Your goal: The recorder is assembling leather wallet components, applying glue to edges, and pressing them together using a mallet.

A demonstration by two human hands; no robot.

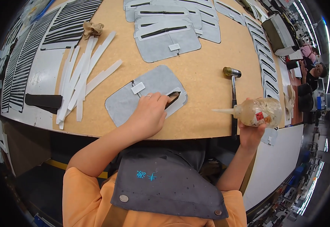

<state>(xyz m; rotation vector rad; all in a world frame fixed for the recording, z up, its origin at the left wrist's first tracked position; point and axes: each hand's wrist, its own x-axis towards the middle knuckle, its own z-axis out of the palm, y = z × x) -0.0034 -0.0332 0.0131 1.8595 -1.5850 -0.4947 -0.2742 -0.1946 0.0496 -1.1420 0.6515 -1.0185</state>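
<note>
A grey rounded panel (121, 104) with a small white tab and a black-edged slot lies at the table's front middle. My left hand (151, 111) is on its right part, fingers bent together at the slot (175, 96), gripping there; their tips are partly hidden. My right hand (252, 134) holds a translucent squeeze bottle (269, 111) on its side above the table, its long nozzle pointing left toward the panel. Beneath the bottle, a hammer (233, 87) lies with its head away from me.
White strips (100, 77), crumpled brown paper (92, 30), dark fabric pieces (44, 101) and striped sheets (65, 22) lie left on the table (210, 56). More grey panels (167, 49) lie at the back; others (263, 60) line the right. A co-worker (316, 73) is at far right.
</note>
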